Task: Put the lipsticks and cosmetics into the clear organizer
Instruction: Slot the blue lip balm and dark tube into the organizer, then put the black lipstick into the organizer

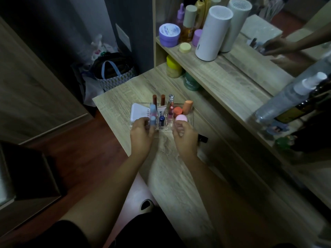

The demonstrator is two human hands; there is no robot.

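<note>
The clear organizer [191, 116] stands on the wooden table [179, 176]. Inside are a white compact [138, 111], two brown-red lipsticks [158, 99], a light blue tube [152, 111], a dark blue tube [162, 120], a white tube [161, 110], a clear-capped pink lipstick [171, 106] and orange and pink sponges [181, 113]. My left hand [142, 136] grips the organizer's near left corner, fingers by the light blue tube. My right hand [185, 136] grips its near right edge below the pink sponge. A small black item [203, 138] lies just right of my right hand.
A raised shelf [223, 72] behind holds purple jars [169, 34], bottles, a yellow lid and a tall white cylinder [212, 33] before a mirror. Yellow and green jars [180, 72] sit under the shelf. Spray bottles [293, 99] stand right. Bags [114, 72] lie on the floor left.
</note>
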